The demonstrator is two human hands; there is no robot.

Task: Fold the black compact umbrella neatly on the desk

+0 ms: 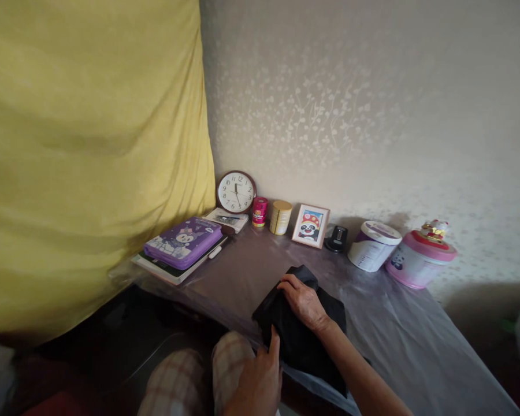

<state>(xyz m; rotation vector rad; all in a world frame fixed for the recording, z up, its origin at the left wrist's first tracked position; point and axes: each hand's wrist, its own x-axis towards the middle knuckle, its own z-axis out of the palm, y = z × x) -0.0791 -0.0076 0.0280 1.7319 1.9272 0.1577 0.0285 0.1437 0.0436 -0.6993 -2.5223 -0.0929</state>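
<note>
A soft black cloth item [316, 352], bag-like and rumpled, lies at the front edge of the table and partly hangs over it. My right hand [303, 303] rests on its upper part, with the fingers curled round a fold. At the near left edge of the cloth is my left hand [260, 375]. Its index finger stretches along the fabric and the other fingers are bent at the edge, partly hidden. I cannot tell from here whether the cloth has an opening.
Along the wall stand a round clock [236, 192], a pink can [259, 212], a yellow tin [281, 218], a framed panda picture [311, 226], a small black device [338, 238], a white tub [372, 248] and a pink tub [418, 263]. A purple zip case [184, 240] lies on books at left, beside a yellow curtain [91, 144].
</note>
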